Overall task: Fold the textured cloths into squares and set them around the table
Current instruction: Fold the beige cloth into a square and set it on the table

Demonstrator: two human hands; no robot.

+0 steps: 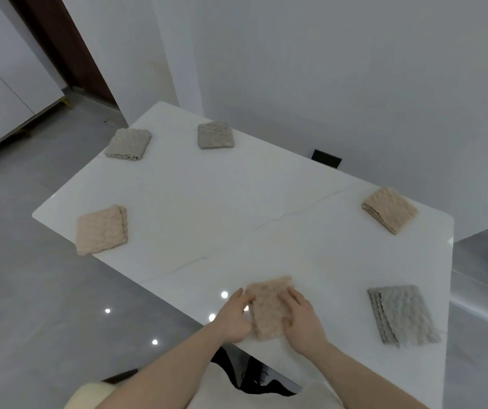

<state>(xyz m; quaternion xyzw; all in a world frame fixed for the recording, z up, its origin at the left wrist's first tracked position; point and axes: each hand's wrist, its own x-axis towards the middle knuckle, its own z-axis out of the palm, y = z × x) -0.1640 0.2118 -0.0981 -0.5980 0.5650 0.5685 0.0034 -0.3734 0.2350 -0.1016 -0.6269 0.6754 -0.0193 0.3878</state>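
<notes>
Cloth [269,308], beige and folded, is lying between both hands at the table's [236,202] near edge. Left hand [233,317] is touching its side with loosely curled fingers; right hand [303,318] is pressing flat on top. Neither is gripping. Squaring the edges evenly before letting go looks wise.

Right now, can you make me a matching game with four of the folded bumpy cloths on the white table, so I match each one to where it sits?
Things:
1. beige textured folded cloth under both hands
2. grey textured folded cloth with wavy layered edges
3. beige textured folded cloth with its layered edge facing right
4. grey textured folded cloth near the wall

Places:
A. left edge
B. far edge
C. near edge, middle
D. near right corner

Pairs: 1-C, 2-D, 3-A, 4-B
</notes>
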